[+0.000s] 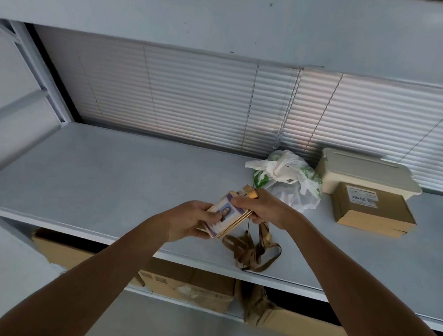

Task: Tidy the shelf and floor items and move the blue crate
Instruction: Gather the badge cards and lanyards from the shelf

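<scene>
Over the grey shelf (91,176), both hands hold a stack of ID badge cards (227,215). My left hand (189,221) grips the stack from below and the left. My right hand (264,208) pinches its top right edge, with a gold clip (250,191) sticking up above the fingers. Tan lanyards (252,251) hang from the stack and pile up at the shelf's front edge. The blue crate is not in view.
A crumpled white and green plastic bag (289,176) lies behind my right hand. A cream lidded box (364,172) and a brown carton (372,209) stand at the right. Cardboard boxes (188,287) fill the lower shelf. Closed blinds (193,94) back the shelf.
</scene>
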Demonstrator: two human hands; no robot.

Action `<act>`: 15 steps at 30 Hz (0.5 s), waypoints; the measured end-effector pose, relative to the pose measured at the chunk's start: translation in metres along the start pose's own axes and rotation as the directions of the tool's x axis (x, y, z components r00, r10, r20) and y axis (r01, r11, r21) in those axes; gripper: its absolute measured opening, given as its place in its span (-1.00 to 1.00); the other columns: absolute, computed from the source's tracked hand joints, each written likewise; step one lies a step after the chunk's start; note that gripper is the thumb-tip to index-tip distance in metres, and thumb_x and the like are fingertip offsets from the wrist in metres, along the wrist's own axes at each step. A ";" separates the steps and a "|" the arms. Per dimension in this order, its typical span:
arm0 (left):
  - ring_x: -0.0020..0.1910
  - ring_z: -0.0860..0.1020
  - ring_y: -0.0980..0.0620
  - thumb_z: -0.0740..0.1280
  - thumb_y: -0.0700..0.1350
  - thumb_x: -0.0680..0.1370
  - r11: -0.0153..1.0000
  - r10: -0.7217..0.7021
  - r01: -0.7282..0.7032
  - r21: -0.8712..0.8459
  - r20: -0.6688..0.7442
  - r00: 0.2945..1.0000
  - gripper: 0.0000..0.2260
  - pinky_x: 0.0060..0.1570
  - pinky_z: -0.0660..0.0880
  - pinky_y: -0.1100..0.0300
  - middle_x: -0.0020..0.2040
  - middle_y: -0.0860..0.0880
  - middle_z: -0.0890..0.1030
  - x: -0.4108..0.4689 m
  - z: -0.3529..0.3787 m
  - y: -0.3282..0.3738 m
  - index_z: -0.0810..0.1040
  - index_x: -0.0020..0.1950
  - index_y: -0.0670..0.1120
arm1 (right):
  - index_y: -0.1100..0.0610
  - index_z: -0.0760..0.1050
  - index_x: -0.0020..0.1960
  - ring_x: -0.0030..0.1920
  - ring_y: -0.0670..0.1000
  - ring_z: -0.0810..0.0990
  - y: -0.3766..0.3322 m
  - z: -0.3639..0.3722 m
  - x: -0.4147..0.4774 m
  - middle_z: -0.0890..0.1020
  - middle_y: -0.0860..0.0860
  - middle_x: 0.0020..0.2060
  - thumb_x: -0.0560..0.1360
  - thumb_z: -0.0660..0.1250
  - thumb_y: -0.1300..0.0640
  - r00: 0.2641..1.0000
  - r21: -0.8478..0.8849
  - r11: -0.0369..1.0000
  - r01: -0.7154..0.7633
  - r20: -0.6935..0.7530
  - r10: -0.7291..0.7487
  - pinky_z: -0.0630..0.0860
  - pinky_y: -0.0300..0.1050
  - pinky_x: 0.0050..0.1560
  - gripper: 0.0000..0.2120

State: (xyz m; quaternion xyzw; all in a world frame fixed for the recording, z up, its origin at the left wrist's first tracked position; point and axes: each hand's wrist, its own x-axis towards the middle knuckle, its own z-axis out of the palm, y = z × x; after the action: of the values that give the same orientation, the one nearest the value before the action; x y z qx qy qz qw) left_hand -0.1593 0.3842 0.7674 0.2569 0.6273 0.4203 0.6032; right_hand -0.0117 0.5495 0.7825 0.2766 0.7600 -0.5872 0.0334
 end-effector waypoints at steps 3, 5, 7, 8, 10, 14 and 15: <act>0.14 0.60 -0.10 0.30 -0.15 0.59 0.998 0.021 -0.021 0.066 -0.003 1.000 -0.79 0.19 0.54 0.01 0.09 -0.11 0.64 0.002 0.007 0.007 0.54 0.23 -0.06 | 0.12 0.60 -0.22 -0.45 -0.04 0.27 0.004 -0.010 0.007 0.59 0.08 -0.35 0.50 0.36 -0.13 0.998 -0.061 0.998 -0.019 0.051 0.022 0.19 -0.20 -0.43 -0.68; 0.13 0.58 -0.10 0.29 -0.15 0.60 0.991 0.032 -0.030 0.132 -0.015 0.999 -0.74 0.17 0.52 0.00 0.11 -0.11 0.62 0.004 0.010 0.010 0.51 0.29 -0.08 | 0.12 0.59 -0.21 -0.45 -0.04 0.28 0.005 -0.014 0.009 0.58 0.05 -0.37 0.49 0.36 -0.18 0.996 -0.079 0.997 -0.003 0.084 0.009 0.21 -0.21 -0.44 -0.64; 0.17 0.56 -0.14 0.31 -0.14 0.58 0.990 0.057 -0.052 0.127 -0.038 0.998 -0.69 0.21 0.49 -0.04 0.15 -0.16 0.60 0.008 0.010 0.011 0.50 0.32 -0.11 | 0.16 0.58 -0.15 -0.43 -0.02 0.35 0.007 -0.018 0.009 0.56 0.08 -0.34 0.41 0.39 -0.29 0.993 -0.010 0.997 0.075 0.092 -0.074 0.29 -0.22 -0.43 -0.53; 0.17 0.56 -0.15 0.34 -0.12 0.55 0.992 0.079 -0.074 0.101 -0.049 0.996 -0.67 0.20 0.49 -0.05 0.17 -0.18 0.60 0.010 0.009 0.012 0.51 0.31 -0.11 | 0.19 0.57 -0.09 -0.41 0.00 0.40 0.009 -0.021 0.008 0.56 0.08 -0.33 0.39 0.40 -0.31 0.987 0.037 0.991 0.132 0.092 -0.135 0.36 -0.21 -0.40 -0.48; 0.10 0.57 -0.13 0.36 -0.14 0.52 0.991 0.137 -0.137 -0.001 -0.081 0.987 -0.71 0.08 0.50 -0.01 0.12 -0.17 0.62 0.012 0.003 0.017 0.57 0.23 -0.09 | 0.20 0.55 -0.01 -0.37 0.06 0.46 0.018 -0.028 0.006 0.53 0.11 -0.32 0.46 0.42 -0.15 0.968 0.109 0.970 0.216 0.104 -0.227 0.46 -0.17 -0.35 -0.60; -0.21 0.58 -0.04 0.28 -0.28 0.57 0.930 0.199 -0.264 -0.256 -0.252 0.947 -0.83 -0.25 0.41 0.15 -0.15 -0.12 0.66 0.020 -0.012 0.036 0.62 0.08 -0.15 | 0.19 0.58 0.07 -0.43 0.01 0.48 0.050 -0.035 0.002 0.49 0.01 -0.46 0.50 0.38 0.33 0.994 0.139 0.985 0.102 0.028 -0.107 0.50 -0.10 -0.32 -0.84; -0.27 0.57 -0.02 0.27 -0.28 0.57 0.912 0.196 -0.282 -0.299 -0.289 0.937 -0.85 -0.31 0.38 0.17 -0.19 -0.11 0.66 0.023 -0.015 0.041 0.62 0.06 -0.17 | 0.25 0.57 0.06 -0.44 0.01 0.49 0.058 -0.033 0.001 0.49 0.01 -0.48 0.50 0.36 0.35 0.997 0.148 0.987 0.065 0.021 -0.069 0.52 -0.08 -0.31 -0.85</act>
State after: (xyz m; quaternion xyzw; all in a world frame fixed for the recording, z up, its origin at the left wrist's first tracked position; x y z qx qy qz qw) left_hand -0.1851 0.4210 0.7876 0.1703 0.5816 0.6212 0.4968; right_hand 0.0231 0.5897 0.7414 0.2451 0.7229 -0.6460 0.0030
